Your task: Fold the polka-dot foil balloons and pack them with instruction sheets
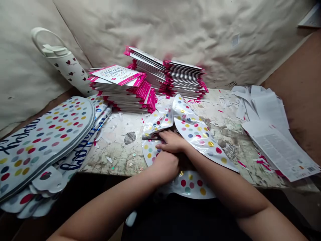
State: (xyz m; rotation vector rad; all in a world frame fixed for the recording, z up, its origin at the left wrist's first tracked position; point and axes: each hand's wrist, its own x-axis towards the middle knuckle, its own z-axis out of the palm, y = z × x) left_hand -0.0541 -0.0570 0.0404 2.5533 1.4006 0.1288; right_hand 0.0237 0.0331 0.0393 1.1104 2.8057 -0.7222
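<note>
A flat white foil balloon (198, 134) with coloured dots lies half folded at the table's front edge, its lower part hanging over. My right hand (172, 140) rests on it under the raised fold, fingers stretched out and pressing the foil. Just below and touching it, my left hand (167, 164) is closed in a fist on the balloon; its fingertips are hidden. At the left lies a pile of similar dotted foil balloons (62, 127), some showing dark blue lettering.
Stacks of pink-edged packets (125, 90) stand at the back, with another packet stack (185, 80) beside them. A white bottle with hearts (70, 68) leans at the back left. Printed paper sheets (278, 144) lie at the right. Paper scraps litter the worn table (117, 134).
</note>
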